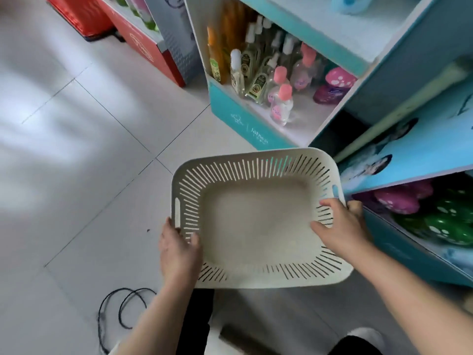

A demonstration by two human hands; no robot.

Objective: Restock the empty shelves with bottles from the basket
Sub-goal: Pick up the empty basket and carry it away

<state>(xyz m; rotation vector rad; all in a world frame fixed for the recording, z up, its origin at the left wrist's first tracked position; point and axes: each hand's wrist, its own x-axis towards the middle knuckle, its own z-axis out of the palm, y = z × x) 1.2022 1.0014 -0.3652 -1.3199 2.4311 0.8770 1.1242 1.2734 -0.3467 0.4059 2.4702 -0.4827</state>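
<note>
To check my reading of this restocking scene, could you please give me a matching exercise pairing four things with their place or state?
Things: A basket; B front pink-capped bottle; C black cable; D green spotted bottles.
Places or states: 1 on the floor; 2 in the blue shelf unit; 3 empty; 4 on the teal stand's bottom shelf.
Pairs: A-3, B-4, C-1, D-2.

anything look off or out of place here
A black cable lies in loose loops on the floor, close by the person, a possible trip risk. The basket, gripped by left hand and right hand, holds no bottles.
</note>
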